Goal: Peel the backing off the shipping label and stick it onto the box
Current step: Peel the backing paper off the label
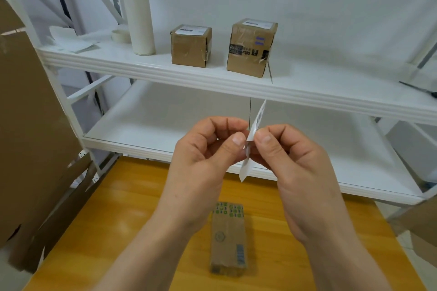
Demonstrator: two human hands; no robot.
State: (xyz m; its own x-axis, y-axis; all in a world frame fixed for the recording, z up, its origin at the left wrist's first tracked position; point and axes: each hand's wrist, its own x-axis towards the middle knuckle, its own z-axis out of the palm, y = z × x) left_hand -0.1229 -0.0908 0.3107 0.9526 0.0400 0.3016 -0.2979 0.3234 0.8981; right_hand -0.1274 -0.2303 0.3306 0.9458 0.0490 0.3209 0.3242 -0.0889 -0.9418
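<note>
White shelving rack (212,82) in front of me. On upper shelf: tall white flask (139,19); tape roll (121,36) just beside it, left; white paper scraps (71,40) further left. Right of flask: small carton (190,47), then tall carton (250,49), each labelled on top. Big cardboard sheet (30,113) leaning at my left. Yellow wooden table (118,220) under me.

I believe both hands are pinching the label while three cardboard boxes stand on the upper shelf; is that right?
No: the head view shows two, not three: a smaller box and a taller box on the upper shelf. The left hand and right hand do pinch the label.
</note>
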